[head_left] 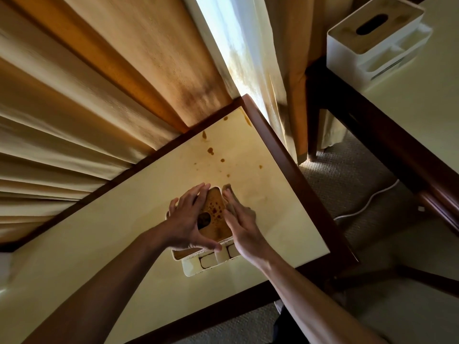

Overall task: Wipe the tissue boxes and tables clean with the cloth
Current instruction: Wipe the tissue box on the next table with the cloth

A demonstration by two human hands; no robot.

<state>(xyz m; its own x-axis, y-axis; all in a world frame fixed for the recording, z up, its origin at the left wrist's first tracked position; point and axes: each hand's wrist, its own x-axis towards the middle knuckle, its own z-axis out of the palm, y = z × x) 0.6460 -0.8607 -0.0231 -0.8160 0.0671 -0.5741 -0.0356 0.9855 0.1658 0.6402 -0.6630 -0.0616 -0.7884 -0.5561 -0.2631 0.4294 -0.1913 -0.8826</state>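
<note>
While the heavy curtains (94, 100) fill the left of the view, the task's things sit further right on the pale table (119, 219) with its dark wooden edge. Near the middle of that table stands a stained tissue box (215, 212), its wooden lid spotted with brown and its oval slot partly covered. The left hand (188, 219) lies over the box's left side, fingers spread along the far edge and thumb curled round the near edge, so it grips the box. Just to its right, the right hand (242, 219) presses flat against the box's right side, fingers straight and together, holding nothing. The box's long axis runs away from the person, roughly in line with both forearms, and it sits squarely between the two hands, neither plainly nearer. Brown spill marks (211, 151) dot the table beyond the box, toward the far corner. No cloth is visible in either hand; whether one lies out of view cannot be told. Likely the box is being lifted or shifted to free the table beneath. Further right, across a gap of carpet (347, 175), a second table (422, 125) carries a clean white tissue box (375, 38), well apart from the hands.
</note>
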